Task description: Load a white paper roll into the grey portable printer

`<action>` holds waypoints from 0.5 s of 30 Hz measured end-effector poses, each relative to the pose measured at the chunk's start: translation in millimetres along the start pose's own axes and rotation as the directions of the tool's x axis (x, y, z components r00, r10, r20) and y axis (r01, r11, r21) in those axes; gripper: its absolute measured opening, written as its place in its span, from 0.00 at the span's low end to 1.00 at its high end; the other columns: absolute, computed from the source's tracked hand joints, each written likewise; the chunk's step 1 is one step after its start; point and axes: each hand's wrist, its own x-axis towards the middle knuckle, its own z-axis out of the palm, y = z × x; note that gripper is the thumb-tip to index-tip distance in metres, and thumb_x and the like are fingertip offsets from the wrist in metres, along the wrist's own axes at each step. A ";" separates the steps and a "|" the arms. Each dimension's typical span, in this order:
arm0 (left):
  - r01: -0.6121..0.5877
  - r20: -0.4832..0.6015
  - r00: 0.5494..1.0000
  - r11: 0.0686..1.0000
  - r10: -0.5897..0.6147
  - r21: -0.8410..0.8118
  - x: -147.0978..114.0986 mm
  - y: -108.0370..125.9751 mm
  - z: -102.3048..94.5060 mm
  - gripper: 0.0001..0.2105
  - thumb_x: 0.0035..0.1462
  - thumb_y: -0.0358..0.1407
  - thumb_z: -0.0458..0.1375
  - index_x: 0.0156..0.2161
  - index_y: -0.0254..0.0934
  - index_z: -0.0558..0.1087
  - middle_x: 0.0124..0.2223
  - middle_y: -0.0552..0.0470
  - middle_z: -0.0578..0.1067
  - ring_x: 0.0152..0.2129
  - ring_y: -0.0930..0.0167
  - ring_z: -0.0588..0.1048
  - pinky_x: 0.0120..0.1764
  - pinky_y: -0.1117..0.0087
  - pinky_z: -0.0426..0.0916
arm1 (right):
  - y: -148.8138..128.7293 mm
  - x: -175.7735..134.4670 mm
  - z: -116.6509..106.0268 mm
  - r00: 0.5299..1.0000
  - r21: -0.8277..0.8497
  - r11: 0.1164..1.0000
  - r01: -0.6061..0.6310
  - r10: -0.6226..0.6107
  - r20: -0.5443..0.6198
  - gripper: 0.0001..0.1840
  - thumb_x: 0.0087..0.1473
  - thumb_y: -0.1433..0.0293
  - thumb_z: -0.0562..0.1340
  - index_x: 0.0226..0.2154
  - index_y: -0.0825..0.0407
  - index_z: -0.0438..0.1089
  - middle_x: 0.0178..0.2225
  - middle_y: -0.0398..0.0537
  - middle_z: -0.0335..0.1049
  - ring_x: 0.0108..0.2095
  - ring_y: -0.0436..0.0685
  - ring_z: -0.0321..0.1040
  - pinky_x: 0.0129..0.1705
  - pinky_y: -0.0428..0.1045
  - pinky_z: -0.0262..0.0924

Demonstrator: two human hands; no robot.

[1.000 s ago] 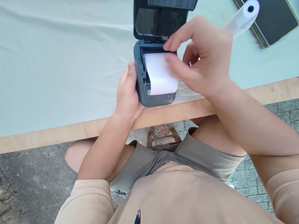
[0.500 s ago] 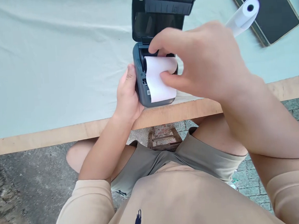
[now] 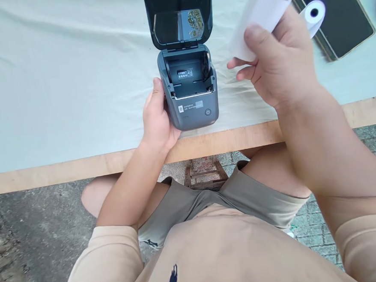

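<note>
My left hand [image 3: 158, 117] grips the left side of a small dark label printer [image 3: 192, 110] near the table's front edge, thumb along its side. The printer's lid [image 3: 180, 25] stands raised, and its paper bay shows bare inside, with a printed sticker on the back wall. Up and to the right of the printer, my right hand [image 3: 275, 57] is closed around a white paper roll [image 3: 260, 22], slightly blurred. A loose strip of paper hangs from this roll on its left.
A second white paper roll [image 3: 315, 14] is partly hidden behind my right hand. Beside it lies a dark flat device with a glossy top [image 3: 343, 14]. Pale cloth [image 3: 58, 81] covers the table up to its bare wooden front edge [image 3: 226, 140].
My right hand has lifted the paper roll out of the printer and carried it up and to the right. The printer has shifted slightly left in my left hand.
</note>
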 end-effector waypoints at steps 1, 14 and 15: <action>-0.004 0.006 1.000 1.000 0.004 0.003 0.2 -0.2 -0.2 0.19 0.67 0.49 0.46 0.41 0.44 0.76 0.52 0.52 0.79 0.60 0.64 0.70 0.60 0.61 0.70 | 3.0 -0.1 -1.3 0.999 -0.081 0.996 0.045 -0.045 0.007 0.16 0.52 0.59 0.60 0.42 0.46 0.57 0.38 0.44 0.66 0.29 0.50 0.72 0.22 0.46 0.64; 0.009 0.029 1.000 0.998 -0.008 -0.054 0.0 0.7 -0.5 0.19 0.67 0.49 0.46 0.40 0.42 0.76 0.51 0.51 0.79 0.60 0.62 0.70 0.59 0.57 0.71 | 13.6 2.1 -9.5 0.991 -0.703 0.707 0.074 -0.132 -0.028 0.20 0.45 0.66 0.71 0.39 0.44 0.63 0.38 0.45 0.74 0.35 0.58 0.67 0.46 0.60 0.64; 0.012 0.024 1.000 0.999 -0.011 -0.043 0.0 0.7 -0.3 0.19 0.67 0.49 0.45 0.40 0.43 0.76 0.51 0.51 0.79 0.60 0.63 0.70 0.59 0.58 0.71 | 13.8 1.6 -8.4 0.992 -0.697 0.714 0.065 -0.119 -0.030 0.20 0.45 0.67 0.70 0.39 0.44 0.62 0.37 0.44 0.73 0.35 0.57 0.67 0.45 0.58 0.64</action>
